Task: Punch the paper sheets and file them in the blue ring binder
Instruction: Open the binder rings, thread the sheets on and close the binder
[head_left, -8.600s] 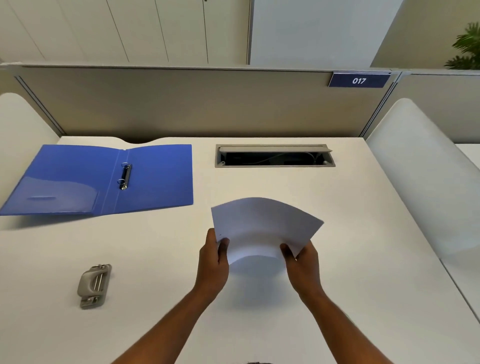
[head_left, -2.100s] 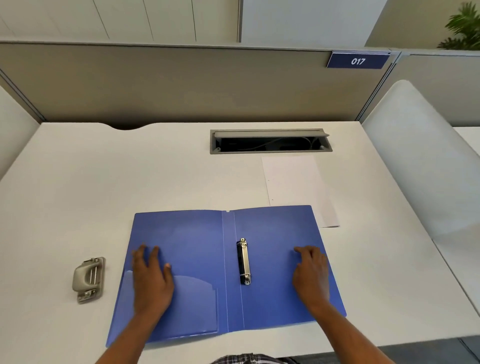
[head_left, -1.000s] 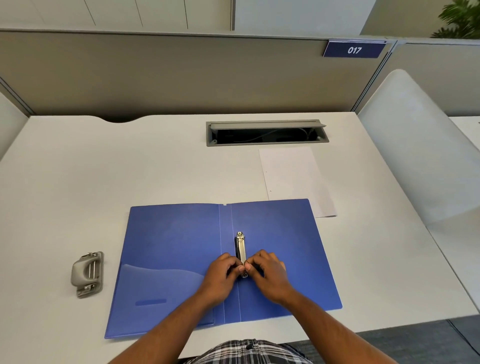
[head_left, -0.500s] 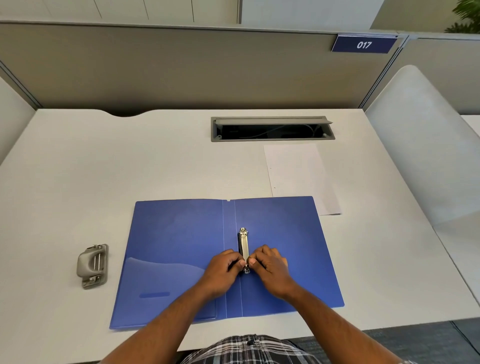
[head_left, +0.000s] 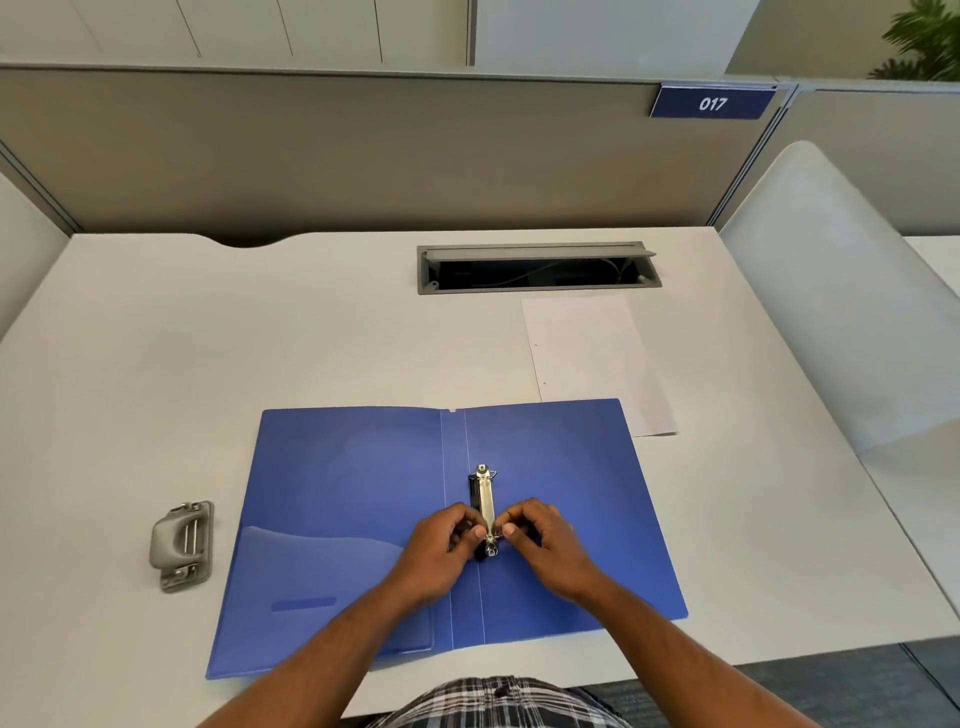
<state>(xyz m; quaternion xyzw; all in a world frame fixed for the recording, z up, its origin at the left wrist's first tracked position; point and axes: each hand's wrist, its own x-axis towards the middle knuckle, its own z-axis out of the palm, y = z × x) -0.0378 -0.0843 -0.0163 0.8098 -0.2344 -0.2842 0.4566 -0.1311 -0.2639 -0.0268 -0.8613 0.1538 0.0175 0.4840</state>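
While the desk (head_left: 260, 338) carried everything, we kept one blue binder (head_left: 358, 499) lying open flat at six o'clock, nearest our body, likely so that both hands could reach its spine. One stack of paper (head_left: 587, 353) lay at one o'clock from the binder, its near corner tucked under the binder's far right corner; two small marks on its left edge looked like punched holes, so we judged the punching done, though we could not count the sheets. One grey punch (head_left: 182, 545) sat at nine o'clock, well apart from the binder, probably set aside as finished with. One cable tray (head_left: 535, 288) stood open at twelve o'clock.

Smaller, one metal ring clip (head_left: 483, 493) ran along the spine. Our left hand (head_left: 441, 545) and right hand (head_left: 545, 540) met at its near end, each with fingers curled, pinching the near ring from either side, apparently to pull it open. Two rings showed, one at each end; we could not tell whether the near one had parted. Filing was not yet begun.
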